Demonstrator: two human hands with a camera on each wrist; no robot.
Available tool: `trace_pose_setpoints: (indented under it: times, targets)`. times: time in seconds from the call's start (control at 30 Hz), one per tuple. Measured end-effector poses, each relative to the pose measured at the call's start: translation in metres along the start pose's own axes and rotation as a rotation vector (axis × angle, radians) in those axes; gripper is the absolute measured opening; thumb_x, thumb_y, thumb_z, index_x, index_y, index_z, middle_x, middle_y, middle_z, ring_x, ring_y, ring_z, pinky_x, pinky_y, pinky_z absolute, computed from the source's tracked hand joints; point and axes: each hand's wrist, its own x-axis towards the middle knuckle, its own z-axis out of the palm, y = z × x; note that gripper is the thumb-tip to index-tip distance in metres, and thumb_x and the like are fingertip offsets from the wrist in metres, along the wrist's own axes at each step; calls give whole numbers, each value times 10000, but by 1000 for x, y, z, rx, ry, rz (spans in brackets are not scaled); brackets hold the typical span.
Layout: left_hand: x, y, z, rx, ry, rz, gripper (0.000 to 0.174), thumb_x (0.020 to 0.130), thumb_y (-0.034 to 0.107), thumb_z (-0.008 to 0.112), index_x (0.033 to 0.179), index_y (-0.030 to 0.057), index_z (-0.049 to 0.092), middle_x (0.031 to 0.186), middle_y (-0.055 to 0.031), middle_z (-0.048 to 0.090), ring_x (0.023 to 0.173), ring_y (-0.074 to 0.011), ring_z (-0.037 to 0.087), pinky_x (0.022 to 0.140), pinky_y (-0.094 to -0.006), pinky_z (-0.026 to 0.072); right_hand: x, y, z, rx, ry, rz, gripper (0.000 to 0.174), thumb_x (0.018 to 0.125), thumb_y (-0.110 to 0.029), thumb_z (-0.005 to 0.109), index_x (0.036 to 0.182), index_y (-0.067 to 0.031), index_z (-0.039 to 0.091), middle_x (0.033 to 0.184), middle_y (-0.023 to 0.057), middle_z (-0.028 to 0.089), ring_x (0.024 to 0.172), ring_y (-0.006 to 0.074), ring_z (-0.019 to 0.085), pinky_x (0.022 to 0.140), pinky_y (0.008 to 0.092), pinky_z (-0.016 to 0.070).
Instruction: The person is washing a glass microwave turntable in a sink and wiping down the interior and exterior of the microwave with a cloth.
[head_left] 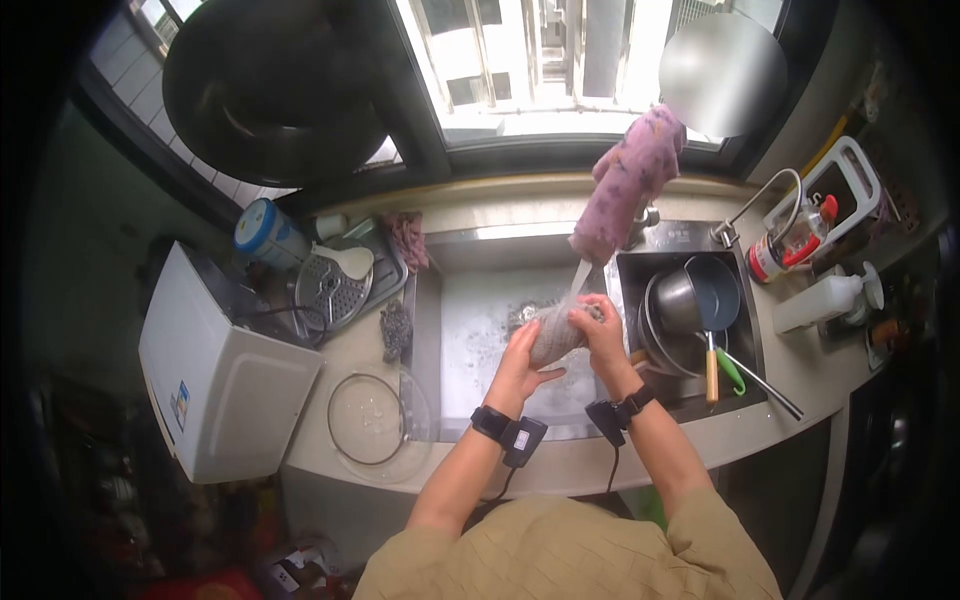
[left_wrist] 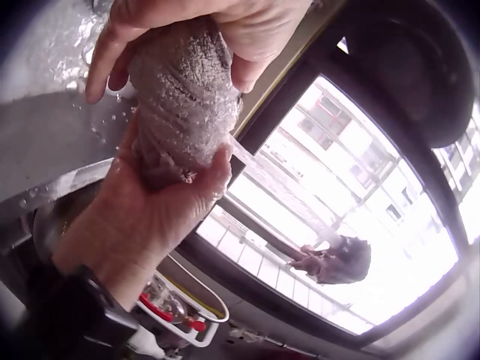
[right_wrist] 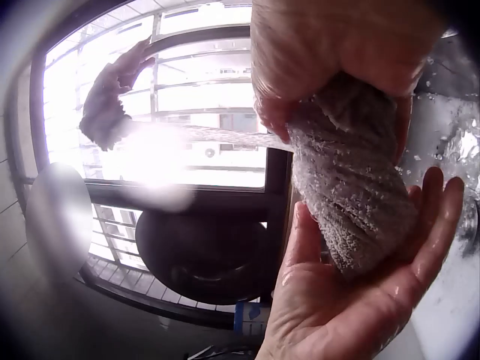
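Note:
A wet, grey, bunched-up cloth [head_left: 557,343] is held by both hands over the sink [head_left: 465,375]. My left hand [head_left: 518,368] holds its left end, with thumb and fingers on either side of it in the left wrist view. The right hand [head_left: 606,345] grips the other end; in the right wrist view its fingers wrap round the top of the grey cloth [right_wrist: 349,180]. A stream of water [head_left: 578,280] falls onto the cloth from the faucet, whose spout is hidden under a pink patterned cloth wrap [head_left: 635,185]. Water and suds lie in the basin below.
Pans [head_left: 715,285] fill the smaller right basin, handles sticking out frontward. A glass lid [head_left: 368,418] and a dark scrubber [head_left: 396,330] lie left of the sink, near a white box-shaped appliance [head_left: 240,375]. A white pump bottle [head_left: 820,303] stands at right.

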Motion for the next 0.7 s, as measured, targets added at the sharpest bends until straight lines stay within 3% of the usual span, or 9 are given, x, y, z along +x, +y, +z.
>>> trace_pose_setpoints:
  times: [0.03, 0.13, 0.23, 0.33, 0.37, 0.4, 0.47, 0.5, 0.7]
  targets:
    - [2, -3, -3, -7, 14, -12, 530, 842, 188, 571, 1287, 43, 323, 1171, -131, 482, 1083, -273, 497, 874, -487, 441, -4, 2, 6, -113, 15, -185, 230, 711, -36, 670, 889, -88, 533, 937, 21, 560, 827, 94, 524, 717, 243, 451]
    - [8, -15, -11, -237, -90, -49, 487, 836, 165, 574, 1258, 56, 359, 1169, -127, 484, 1063, -256, 508, 820, -495, 467, -16, 14, 3, -43, -7, -126, 206, 717, -37, 659, 869, -93, 532, 889, -3, 540, 798, 84, 508, 697, 237, 441]
    - [4, -25, -3, -96, 87, 419, 364, 772, 69, 637, 1109, 14, 510, 1037, -112, 555, 948, -191, 551, 775, -318, 488, -28, 9, 8, 140, 8, 20, 171, 753, -69, 642, 861, -105, 515, 845, -11, 535, 751, 83, 505, 652, 228, 433]
    - [-11, -26, 7, 225, 205, 618, 266, 740, 23, 625, 1000, -1, 575, 987, -90, 578, 917, -168, 558, 751, -296, 477, -37, 12, 6, 202, 64, 167, 164, 817, -120, 589, 944, -124, 485, 892, 14, 555, 822, 133, 555, 653, 289, 491]
    - [-10, -32, 7, 431, 267, 873, 193, 699, -14, 614, 890, 13, 610, 951, -75, 595, 879, -189, 577, 746, -299, 468, -41, 11, 7, 276, 75, 266, 156, 828, -148, 578, 951, -115, 490, 903, 17, 555, 825, 139, 556, 661, 293, 494]
    - [-15, -31, 9, 428, 269, 863, 193, 699, -14, 614, 890, 13, 610, 951, -75, 595, 879, -189, 577, 746, -299, 468, -43, 10, 9, 351, 86, 365, 158, 839, -176, 568, 959, -106, 494, 915, 20, 556, 827, 146, 558, 670, 297, 496]
    - [-29, -30, 11, 856, 178, 1209, 202, 669, -46, 612, 851, 42, 617, 942, -91, 595, 886, -220, 582, 783, -298, 468, -46, 9, 8, 379, 51, 426, 160, 840, -188, 573, 951, -95, 505, 892, 34, 558, 807, 147, 560, 675, 296, 495]
    - [-35, -32, 14, 878, 130, 1237, 205, 617, -60, 629, 786, 55, 610, 928, -101, 593, 882, -271, 580, 793, -321, 471, -47, 9, 8, 411, 7, 477, 166, 841, -200, 578, 943, -85, 516, 869, 48, 560, 787, 148, 562, 680, 294, 494]
    - [-68, -24, 16, 1091, -238, 1552, 217, 550, -52, 659, 734, 25, 573, 881, -83, 590, 885, -308, 577, 787, -417, 489, -41, 3, -5, 271, -280, 653, 83, 839, -154, 549, 848, -74, 531, 844, 40, 554, 758, 118, 538, 634, 252, 470]
